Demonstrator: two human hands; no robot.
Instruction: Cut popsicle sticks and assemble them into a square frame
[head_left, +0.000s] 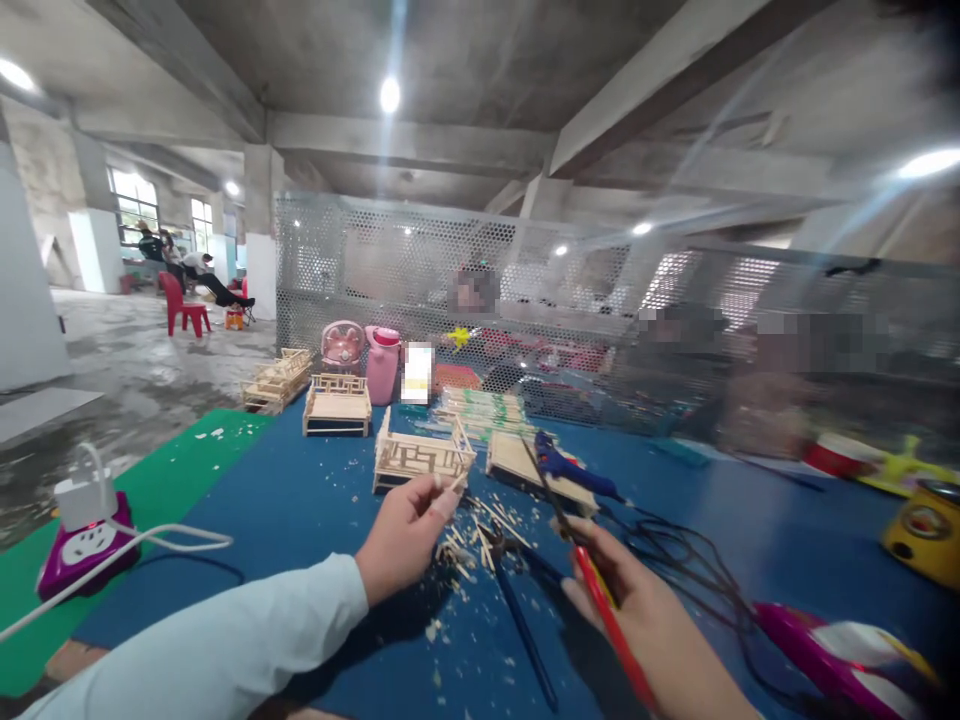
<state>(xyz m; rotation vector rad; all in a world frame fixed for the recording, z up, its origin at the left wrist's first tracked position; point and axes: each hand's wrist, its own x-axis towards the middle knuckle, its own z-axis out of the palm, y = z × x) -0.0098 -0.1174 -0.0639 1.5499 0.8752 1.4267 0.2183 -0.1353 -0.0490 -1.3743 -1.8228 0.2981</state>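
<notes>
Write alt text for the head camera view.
The left hand pinches a small stick beside a miniature wooden frame; the right hand holds a red-handled tool. Wood scraps, a glue gun and a pink bottle share the blue table.

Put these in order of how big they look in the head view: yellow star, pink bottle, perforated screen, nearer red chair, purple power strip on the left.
1. perforated screen
2. purple power strip
3. pink bottle and red chair: too alike to rank
4. yellow star

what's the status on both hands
left hand: fingers pinching a small stick by the wooden frame; right hand: holding red-handled tool; blue-handled pliers lying between
</notes>
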